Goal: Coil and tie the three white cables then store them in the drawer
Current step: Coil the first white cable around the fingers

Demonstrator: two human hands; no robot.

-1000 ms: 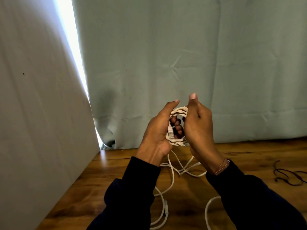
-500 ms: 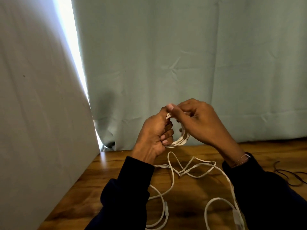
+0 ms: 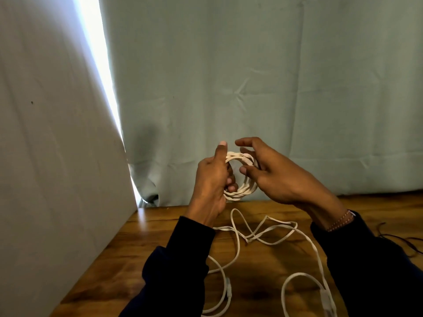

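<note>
The left hand (image 3: 211,179) curls its fingers round the white cable coil (image 3: 242,191), thumb raised. Opposite, the right hand (image 3: 277,177) spreads loose fingers against the coil, seemingly only touching. Below them, loose cable (image 3: 263,236) sprawls on the wooden table (image 3: 137,259).

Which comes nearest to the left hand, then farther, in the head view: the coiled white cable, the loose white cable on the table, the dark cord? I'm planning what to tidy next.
1. Coiled white cable: gripped in the left hand.
2. Loose white cable: on the table, just below the hands.
3. Dark cord: far right of the table.
</note>
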